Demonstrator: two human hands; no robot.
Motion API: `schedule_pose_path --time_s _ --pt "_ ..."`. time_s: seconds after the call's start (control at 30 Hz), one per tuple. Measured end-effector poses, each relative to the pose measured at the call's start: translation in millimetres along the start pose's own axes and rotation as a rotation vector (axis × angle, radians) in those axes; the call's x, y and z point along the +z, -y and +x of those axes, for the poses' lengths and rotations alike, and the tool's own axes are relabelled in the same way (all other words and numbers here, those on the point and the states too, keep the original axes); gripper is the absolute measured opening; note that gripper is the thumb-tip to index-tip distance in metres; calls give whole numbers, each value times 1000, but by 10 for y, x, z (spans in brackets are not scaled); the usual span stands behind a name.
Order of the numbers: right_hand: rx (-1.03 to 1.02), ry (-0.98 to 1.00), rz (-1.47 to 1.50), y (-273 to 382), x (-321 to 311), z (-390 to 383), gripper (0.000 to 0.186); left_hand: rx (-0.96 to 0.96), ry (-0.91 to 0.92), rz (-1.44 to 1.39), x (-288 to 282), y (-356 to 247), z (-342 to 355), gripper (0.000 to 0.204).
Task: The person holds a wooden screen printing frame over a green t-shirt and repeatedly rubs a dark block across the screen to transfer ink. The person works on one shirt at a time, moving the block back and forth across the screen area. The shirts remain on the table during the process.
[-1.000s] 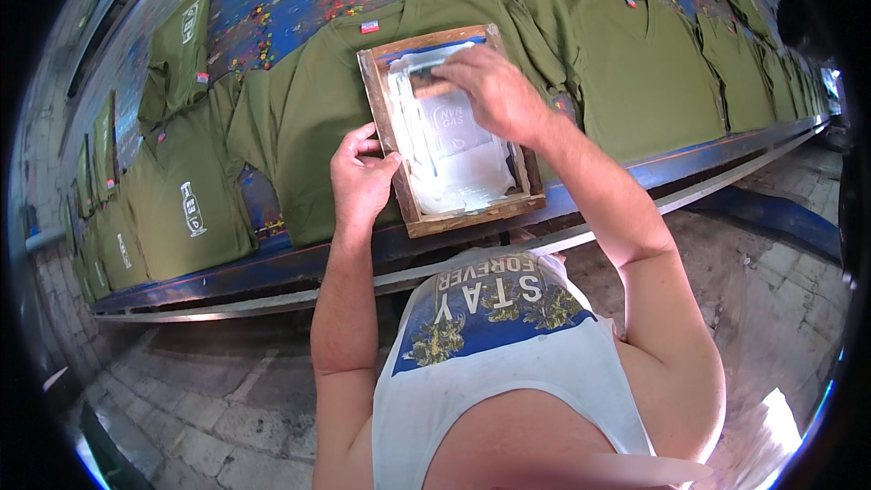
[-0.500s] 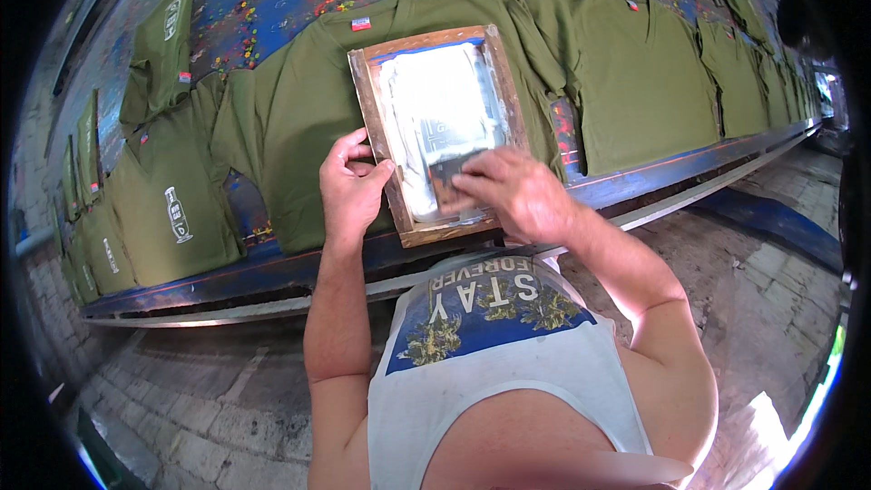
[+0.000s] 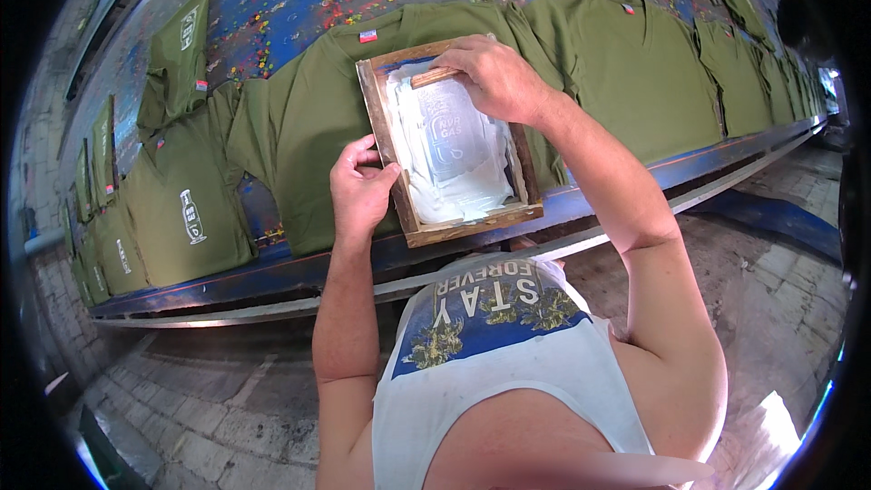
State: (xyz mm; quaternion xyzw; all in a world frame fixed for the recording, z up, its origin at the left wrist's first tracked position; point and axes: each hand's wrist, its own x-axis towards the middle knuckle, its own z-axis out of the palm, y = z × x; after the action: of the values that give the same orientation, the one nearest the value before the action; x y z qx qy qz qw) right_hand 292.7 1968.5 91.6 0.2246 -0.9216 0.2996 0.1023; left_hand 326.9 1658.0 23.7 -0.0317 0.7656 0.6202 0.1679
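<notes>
Wooden screen-printing frame (image 3: 476, 225): right hand (image 3: 494, 80) grips squeegee (image 3: 433, 77) at its far end; left hand (image 3: 361, 183) pinches its left rail (image 3: 374, 113). Slack pinch could shift it, smearing T-shirt (image 3: 313, 118) beneath.

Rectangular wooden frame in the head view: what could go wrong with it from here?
Possibly three things. The left grip holds the brown wooden rectangular frame only along its left side, so it might twist or slide on the olive-green fabric shirt beneath. The thick white paste inside could smear onto fabric if the frame tips. Uneven pressure from the right grip on the brown wooden strip might spread paste unevenly.
</notes>
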Motion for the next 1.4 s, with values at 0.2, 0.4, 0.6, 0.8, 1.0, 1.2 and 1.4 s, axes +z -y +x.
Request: schedule_pose_path --time_s 0.2,0.4,0.6,0.8,1.0,1.2,1.4 --pt "-22 107 -3 330 69 -533 48 25 -3 -10 -8 54 14 58" --pt "25 111 64 978 92 -1201 40 52 27 22 -34 48 18 56" --pt "11 213 129 638 -99 -928 39 44 20 -34 -23 102 31 56" --pt "-12 14 -8 72 2 -120 37 28 7 -24 -24 103 42 58" --pt "-21 40 2 303 93 -467 47 -8 -5 -54 0 27 11 56" --pt "-15 37 35 927 132 -1260 47 -5 -3 -66 -3 5 17 56" --pt "-44 129 167 751 28 -1225 31 -7 -70 -35 45 -21 -44 58"
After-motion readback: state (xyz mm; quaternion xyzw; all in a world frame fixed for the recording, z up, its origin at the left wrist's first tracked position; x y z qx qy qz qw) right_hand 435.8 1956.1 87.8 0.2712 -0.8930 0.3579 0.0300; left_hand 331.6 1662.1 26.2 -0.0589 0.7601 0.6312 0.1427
